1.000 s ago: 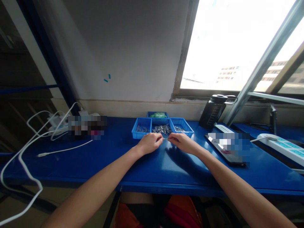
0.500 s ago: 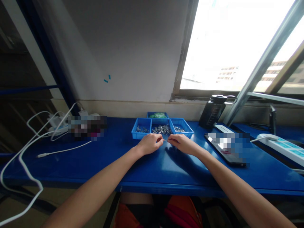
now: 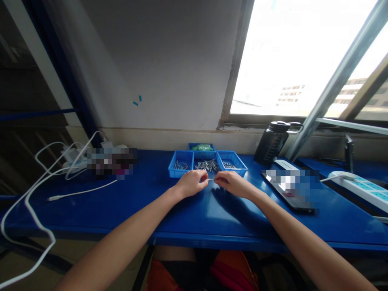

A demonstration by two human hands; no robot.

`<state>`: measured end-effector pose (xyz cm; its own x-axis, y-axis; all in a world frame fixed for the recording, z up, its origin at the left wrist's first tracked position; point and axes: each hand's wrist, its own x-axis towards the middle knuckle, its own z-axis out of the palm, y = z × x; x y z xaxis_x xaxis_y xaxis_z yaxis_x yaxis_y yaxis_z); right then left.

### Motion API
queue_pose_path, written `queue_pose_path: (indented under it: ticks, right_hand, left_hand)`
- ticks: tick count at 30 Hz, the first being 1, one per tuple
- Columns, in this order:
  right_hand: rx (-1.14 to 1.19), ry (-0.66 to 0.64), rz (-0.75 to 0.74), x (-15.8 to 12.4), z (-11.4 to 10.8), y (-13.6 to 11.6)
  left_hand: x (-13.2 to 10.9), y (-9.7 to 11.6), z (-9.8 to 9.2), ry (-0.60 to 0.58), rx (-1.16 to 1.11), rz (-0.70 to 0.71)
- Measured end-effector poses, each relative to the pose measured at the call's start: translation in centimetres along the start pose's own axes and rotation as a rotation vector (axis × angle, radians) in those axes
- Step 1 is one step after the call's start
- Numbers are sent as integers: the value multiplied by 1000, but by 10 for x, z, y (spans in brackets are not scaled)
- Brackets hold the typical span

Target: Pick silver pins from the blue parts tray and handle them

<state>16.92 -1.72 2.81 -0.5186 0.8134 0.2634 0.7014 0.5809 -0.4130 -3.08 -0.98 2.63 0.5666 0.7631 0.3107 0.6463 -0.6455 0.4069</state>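
Note:
My left hand (image 3: 191, 183) and my right hand (image 3: 232, 182) rest on the blue table (image 3: 127, 202), fingertips pinched and almost touching. Between them they hold a small thin metal pin (image 3: 211, 179). Just behind the hands stand three blue trays: the left tray (image 3: 180, 163) with a few metal parts, the middle tray (image 3: 206, 165) with a heap of metal pins, and the right tray (image 3: 230, 163) with a few more. A fourth blue tray (image 3: 201, 146) with green parts sits behind them.
A dark water bottle (image 3: 271, 141) stands at the back right, with a phone (image 3: 285, 186) and a white power strip (image 3: 360, 188) further right. White cables (image 3: 45, 173) and chargers lie at the left. A wall and a window rise behind the table.
Hardly anything has moved: both hands stay pinched together in front of the trays, with only slight shifts of the fingertips.

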Motion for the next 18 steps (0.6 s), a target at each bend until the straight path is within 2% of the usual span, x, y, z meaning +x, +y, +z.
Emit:
queue_pose_path:
  ticks: [18]
  right_hand:
    - [13,-16,24,0,1,0]
  left_hand:
    - [0,-1,-1,-16,-4,39]
